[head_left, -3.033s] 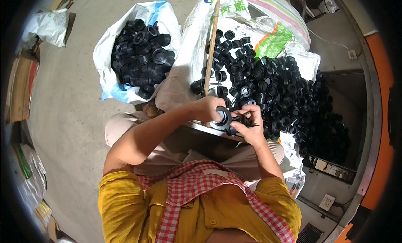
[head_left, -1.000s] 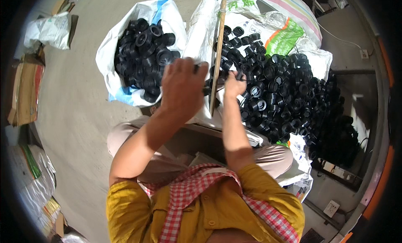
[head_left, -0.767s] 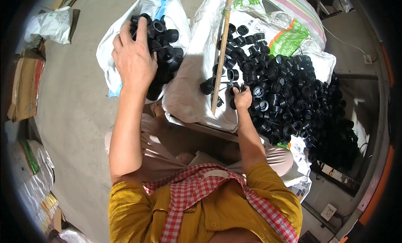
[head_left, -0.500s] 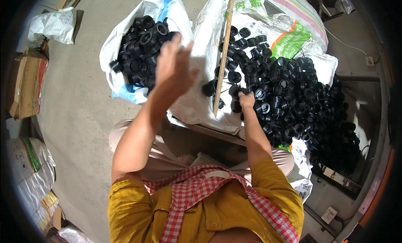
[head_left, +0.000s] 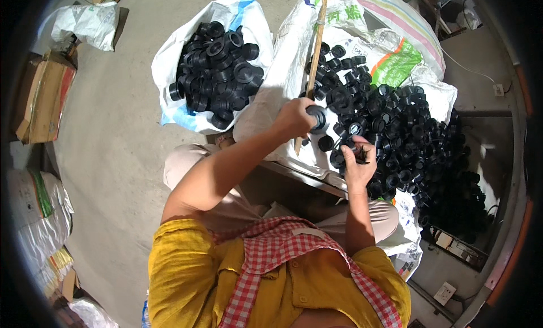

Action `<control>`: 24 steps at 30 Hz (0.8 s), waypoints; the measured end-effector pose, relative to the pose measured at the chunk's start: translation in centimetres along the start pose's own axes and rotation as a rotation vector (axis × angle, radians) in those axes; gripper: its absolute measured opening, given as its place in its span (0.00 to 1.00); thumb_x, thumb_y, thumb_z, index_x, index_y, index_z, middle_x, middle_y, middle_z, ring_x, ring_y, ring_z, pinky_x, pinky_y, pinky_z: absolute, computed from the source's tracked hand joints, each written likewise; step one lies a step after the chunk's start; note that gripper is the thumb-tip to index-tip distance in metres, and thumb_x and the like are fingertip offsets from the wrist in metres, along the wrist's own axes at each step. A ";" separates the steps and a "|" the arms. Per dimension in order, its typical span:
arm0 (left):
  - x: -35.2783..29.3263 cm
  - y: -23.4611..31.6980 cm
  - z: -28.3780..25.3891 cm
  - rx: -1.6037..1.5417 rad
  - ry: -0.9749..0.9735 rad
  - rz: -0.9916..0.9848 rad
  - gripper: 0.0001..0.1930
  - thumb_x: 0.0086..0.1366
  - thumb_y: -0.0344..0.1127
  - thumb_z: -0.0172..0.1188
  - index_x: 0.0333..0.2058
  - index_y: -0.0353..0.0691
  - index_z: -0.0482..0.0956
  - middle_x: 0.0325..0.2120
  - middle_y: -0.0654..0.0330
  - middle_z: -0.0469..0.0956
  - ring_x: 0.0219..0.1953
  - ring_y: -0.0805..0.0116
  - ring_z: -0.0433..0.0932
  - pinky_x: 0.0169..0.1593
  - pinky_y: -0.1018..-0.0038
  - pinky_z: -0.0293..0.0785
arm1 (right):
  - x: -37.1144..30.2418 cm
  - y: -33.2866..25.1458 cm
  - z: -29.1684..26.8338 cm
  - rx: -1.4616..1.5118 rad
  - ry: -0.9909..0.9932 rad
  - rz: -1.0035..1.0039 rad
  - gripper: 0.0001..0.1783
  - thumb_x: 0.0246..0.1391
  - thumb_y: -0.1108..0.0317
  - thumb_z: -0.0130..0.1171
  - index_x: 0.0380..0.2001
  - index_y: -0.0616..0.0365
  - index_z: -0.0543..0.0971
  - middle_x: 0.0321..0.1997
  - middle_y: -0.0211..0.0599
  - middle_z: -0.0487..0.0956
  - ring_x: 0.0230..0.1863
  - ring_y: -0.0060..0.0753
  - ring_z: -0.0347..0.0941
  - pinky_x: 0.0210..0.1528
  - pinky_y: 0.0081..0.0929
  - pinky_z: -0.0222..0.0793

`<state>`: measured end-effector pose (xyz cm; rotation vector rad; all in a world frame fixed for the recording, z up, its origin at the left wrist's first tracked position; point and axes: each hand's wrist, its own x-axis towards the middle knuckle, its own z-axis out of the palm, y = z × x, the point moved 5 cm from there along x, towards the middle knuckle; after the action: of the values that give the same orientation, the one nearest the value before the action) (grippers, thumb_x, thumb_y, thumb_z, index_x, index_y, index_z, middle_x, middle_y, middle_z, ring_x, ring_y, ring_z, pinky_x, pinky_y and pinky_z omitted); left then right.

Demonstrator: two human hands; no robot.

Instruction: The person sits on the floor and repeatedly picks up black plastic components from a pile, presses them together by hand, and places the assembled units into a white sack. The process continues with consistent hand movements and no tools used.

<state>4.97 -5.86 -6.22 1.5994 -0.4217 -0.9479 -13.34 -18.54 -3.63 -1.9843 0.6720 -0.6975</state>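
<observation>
My left hand [head_left: 295, 119] is closed at the near end of a wooden stick, with a round black plastic cap [head_left: 318, 118] at its fingertips. To its right, my right hand [head_left: 361, 165] is curled, palm partly up, around small black plastic pieces [head_left: 362, 152] whose exact shape I cannot make out. Both hands are over the near edge of a large pile of black plastic caps [head_left: 396, 124], which lies on white woven sacking [head_left: 271, 110]. The wooden stick [head_left: 318, 51] runs along the left side of the pile.
An open white sack [head_left: 164, 62] with similar black caps inside stands on the floor to the left. Cardboard boxes [head_left: 48, 102] and filled woven bags [head_left: 39, 215] line the far left. A wall socket [head_left: 445, 293] and a cable are at the right.
My left hand has come from beside the open sack, right and down to the pile, and now holds a cap. My right hand has moved slightly right and turned its palm up.
</observation>
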 end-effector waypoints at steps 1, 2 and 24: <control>-0.4 -0.5 0.1 0.011 -0.128 -0.069 0.18 0.53 0.29 0.58 0.43 0.30 0.76 0.29 0.52 0.79 0.22 0.67 0.80 0.21 0.75 0.80 | 0.6 -2.0 -0.3 -0.135 -0.034 -0.077 0.25 0.41 0.71 0.72 0.42 0.64 0.73 0.48 0.43 0.79 0.44 0.27 0.75 0.47 0.23 0.70; -1.0 -0.6 0.7 0.042 -0.229 -0.053 0.17 0.53 0.29 0.58 0.42 0.30 0.77 0.29 0.52 0.79 0.22 0.67 0.80 0.21 0.75 0.80 | 0.9 -4.0 0.3 -0.090 -0.168 -0.074 0.33 0.40 0.70 0.73 0.52 0.65 0.71 0.47 0.45 0.79 0.48 0.33 0.75 0.51 0.27 0.69; -7.7 4.5 3.0 0.697 -0.171 1.205 0.03 0.52 0.30 0.55 0.27 0.41 0.72 0.21 0.62 0.70 0.27 0.65 0.73 0.25 0.74 0.72 | 0.5 -7.7 0.2 -0.333 -0.758 -0.173 0.12 0.41 0.70 0.69 0.29 0.60 0.76 0.30 0.43 0.81 0.31 0.42 0.78 0.35 0.29 0.73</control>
<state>-0.96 -3.52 0.69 1.4350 -1.7251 0.0381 -11.52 -15.34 3.12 -2.4041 0.1567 0.1139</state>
